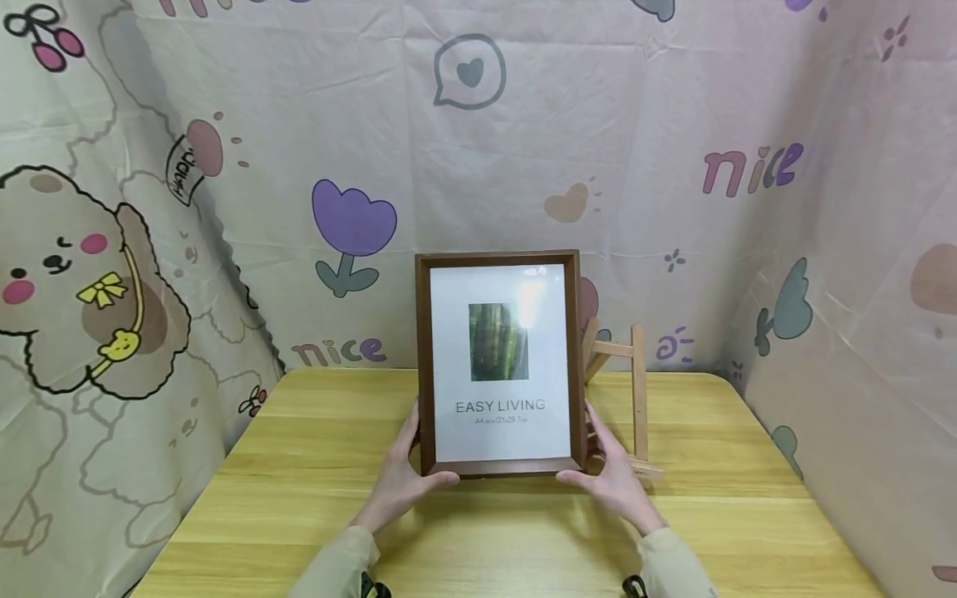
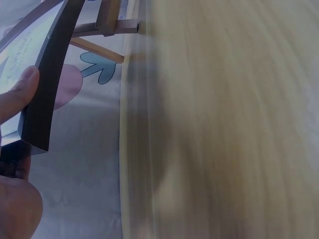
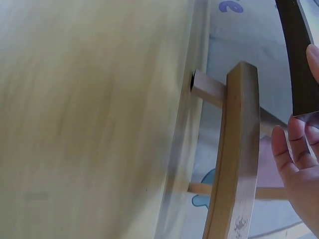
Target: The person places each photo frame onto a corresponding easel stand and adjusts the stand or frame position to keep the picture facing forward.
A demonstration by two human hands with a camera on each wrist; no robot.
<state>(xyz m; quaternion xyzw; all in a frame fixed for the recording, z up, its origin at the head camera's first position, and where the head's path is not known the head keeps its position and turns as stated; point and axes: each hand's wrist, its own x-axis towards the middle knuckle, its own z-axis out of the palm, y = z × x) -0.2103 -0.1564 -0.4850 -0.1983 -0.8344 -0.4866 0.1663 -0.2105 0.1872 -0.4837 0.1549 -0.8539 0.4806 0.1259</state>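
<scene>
A brown picture frame (image 1: 501, 467) is held upright above the table, its front facing the head camera. Behind its glass is a white sheet with a small green picture and the words EASY LIVING. My left hand (image 1: 399, 482) grips the lower left corner, thumb on the front edge and fingers behind. At the lower right corner my right hand (image 1: 615, 482) grips it likewise. A light wooden easel (image 1: 639, 390) stands behind the frame to the right, partly hidden by it. In the right wrist view the easel's ledge (image 3: 234, 149) is close beside the right hand.
The wood-grain table (image 1: 299, 465) runs back to a patterned cloth (image 1: 478, 166) hung behind it. More of the same cloth hangs along the left and right sides. A bright glare lies on the frame's glass.
</scene>
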